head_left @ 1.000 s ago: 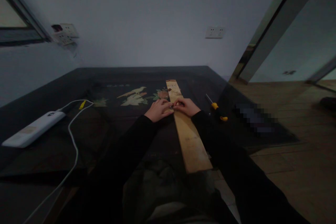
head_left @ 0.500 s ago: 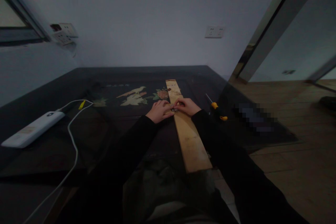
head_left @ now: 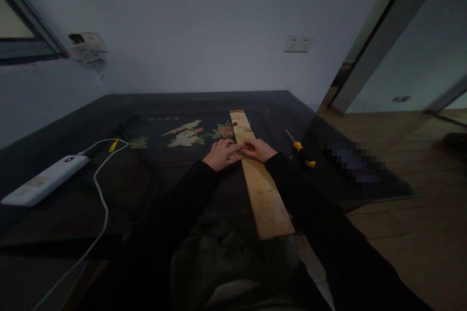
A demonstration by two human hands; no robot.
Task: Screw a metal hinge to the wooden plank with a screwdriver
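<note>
A long pale wooden plank (head_left: 263,193) lies lengthwise on the dark table (head_left: 109,189), its near end sticking out over the table edge toward me. Both hands rest on the plank about a third of the way from its far end. My left hand (head_left: 220,154) and my right hand (head_left: 258,149) meet fingertip to fingertip, pinching a small dark metal piece (head_left: 242,150) against the wood. It is too small to name. Black sleeves cover both arms.
A yellow-and-black screwdriver (head_left: 301,149) lies right of the plank. At the left sit a white power bank (head_left: 41,180) and its white cable (head_left: 99,189). The tabletop carries a painted bird-and-flower design (head_left: 189,134). Wooden floor lies to the right.
The fingertips shifted slightly around the small piece on the plank; the hands and plank stay in place.
</note>
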